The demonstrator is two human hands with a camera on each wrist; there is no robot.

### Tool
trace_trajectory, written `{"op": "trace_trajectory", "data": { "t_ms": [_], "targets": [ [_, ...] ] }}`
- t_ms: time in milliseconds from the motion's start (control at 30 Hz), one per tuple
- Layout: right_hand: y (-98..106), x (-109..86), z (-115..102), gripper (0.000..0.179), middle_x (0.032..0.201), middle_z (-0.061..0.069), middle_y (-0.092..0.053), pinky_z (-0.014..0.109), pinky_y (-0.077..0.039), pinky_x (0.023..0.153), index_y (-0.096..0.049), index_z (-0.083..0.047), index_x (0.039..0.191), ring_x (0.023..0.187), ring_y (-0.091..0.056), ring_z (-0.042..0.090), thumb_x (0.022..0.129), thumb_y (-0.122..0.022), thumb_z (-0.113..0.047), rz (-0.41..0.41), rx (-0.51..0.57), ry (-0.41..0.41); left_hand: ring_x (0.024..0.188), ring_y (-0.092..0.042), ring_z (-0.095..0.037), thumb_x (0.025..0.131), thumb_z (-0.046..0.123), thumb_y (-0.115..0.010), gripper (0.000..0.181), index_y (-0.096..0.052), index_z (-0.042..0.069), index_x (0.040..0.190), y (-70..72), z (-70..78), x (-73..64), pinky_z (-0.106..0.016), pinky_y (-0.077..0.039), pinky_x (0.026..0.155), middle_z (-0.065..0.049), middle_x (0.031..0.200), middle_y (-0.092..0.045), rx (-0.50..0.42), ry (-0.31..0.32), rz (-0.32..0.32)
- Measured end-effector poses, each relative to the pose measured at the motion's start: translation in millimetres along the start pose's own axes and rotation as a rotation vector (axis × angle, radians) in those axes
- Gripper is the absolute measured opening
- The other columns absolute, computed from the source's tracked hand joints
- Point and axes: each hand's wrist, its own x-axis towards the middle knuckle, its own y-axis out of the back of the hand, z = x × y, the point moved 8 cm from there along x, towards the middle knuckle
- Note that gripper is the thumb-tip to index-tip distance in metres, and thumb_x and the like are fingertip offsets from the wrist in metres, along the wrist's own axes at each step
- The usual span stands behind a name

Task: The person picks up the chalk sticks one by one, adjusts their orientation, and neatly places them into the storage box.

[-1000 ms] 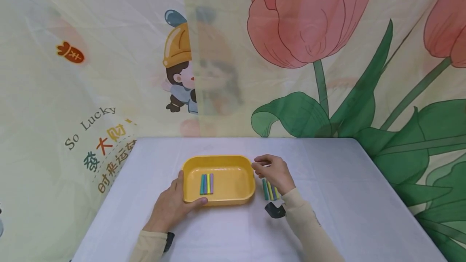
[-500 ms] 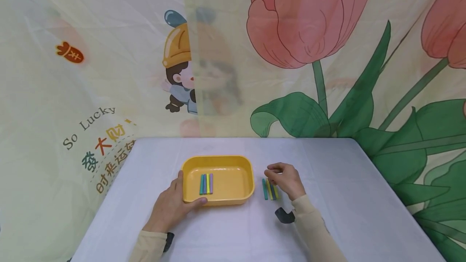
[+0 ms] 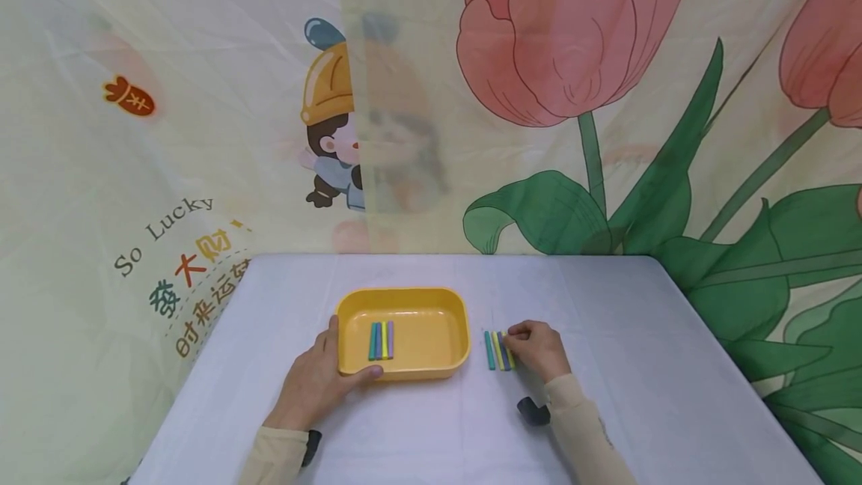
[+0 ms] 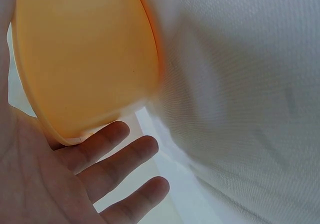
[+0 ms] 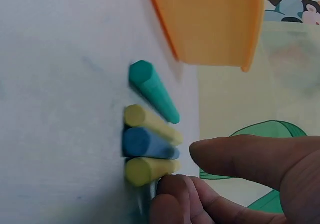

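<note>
My left hand (image 3: 313, 384) holds the near left corner of a yellow tray (image 3: 434, 374), its thumb along the front rim and fingers at the left end. In the left wrist view several fingers extend past the tray's wall (image 4: 90, 59). Several chalk sticks (image 3: 384, 341), teal, purple and yellow, lie side by side in the tray. To its right, my right hand (image 3: 541, 350) is at a row of chalk sticks on the table: teal (image 5: 154, 92), yellow (image 5: 150, 123), blue (image 5: 147, 143) and yellow (image 5: 147, 170). Its curled fingers touch the last yellow stick; its thumb stands apart.
A white cloth covers the table (image 3: 417, 425), whose far edge meets a hanging curtain (image 3: 417, 96) printed with tulips and a cartoon figure. A black strap piece (image 3: 533, 412) sits at the right wrist, another (image 3: 312, 447) at the left.
My right hand has moved from beside the tray's right end, rightward and nearer me, down to the row of chalk sticks. The left hand stays on the tray.
</note>
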Motion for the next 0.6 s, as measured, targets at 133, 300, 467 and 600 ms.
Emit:
{"op": "trace_trajectory", "data": {
  "t_ms": [133, 300, 467, 600],
  "targets": [
    [-2.0, -0.3, 3.2, 0.022, 0.087, 0.004, -0.070, 0.029, -0.052, 0.065, -0.074, -0.004, 0.102, 0.078, -0.062, 0.018, 0.084, -0.076, -0.017, 0.008, -0.027, 0.024, 0.120, -0.057, -0.044, 0.075, 0.085, -0.063, 0.135, -0.011, -0.007, 0.159, 0.9, 0.6, -0.3, -0.055, -0.047, 0.101, -0.030, 0.149, -0.042, 0.001, -0.005, 0.000],
    [-2.7, -0.9, 4.2, 0.020, 0.086, 0.004, -0.070, 0.029, -0.052, 0.063, -0.074, -0.003, 0.101, 0.076, -0.061, 0.018, 0.083, -0.074, -0.013, 0.017, -0.049, 0.032, 0.121, -0.057, -0.044, 0.075, 0.085, -0.063, 0.135, -0.010, -0.006, 0.159, 0.4, 1.1, -0.2, -0.056, -0.047, 0.102, -0.031, 0.149, -0.042, 0.003, -0.002, -0.007],
    [-3.2, -0.7, 3.7, 0.022, 0.087, 0.006, -0.069, 0.030, -0.053, 0.064, -0.073, -0.002, 0.102, 0.076, -0.062, 0.019, 0.083, -0.074, -0.011, 0.028, -0.076, 0.008, 0.121, -0.057, -0.044, 0.074, 0.085, -0.063, 0.135, -0.011, -0.007, 0.159, 0.6, 1.5, -0.4, -0.056, -0.047, 0.102, -0.030, 0.149, -0.042, 0.005, 0.001, -0.007],
    [-3.2, 0.2, 2.0, 0.024, 0.089, 0.007, -0.069, 0.032, -0.054, 0.065, -0.073, -0.001, 0.103, 0.077, -0.062, 0.020, 0.081, -0.073, -0.010, 0.029, -0.092, -0.005, 0.120, -0.057, -0.043, 0.074, 0.086, -0.062, 0.136, -0.010, -0.006, 0.159, 0.2, 1.1, -0.4, -0.056, -0.047, 0.102, -0.030, 0.149, -0.042, 0.003, 0.004, -0.009]
  ]
}}
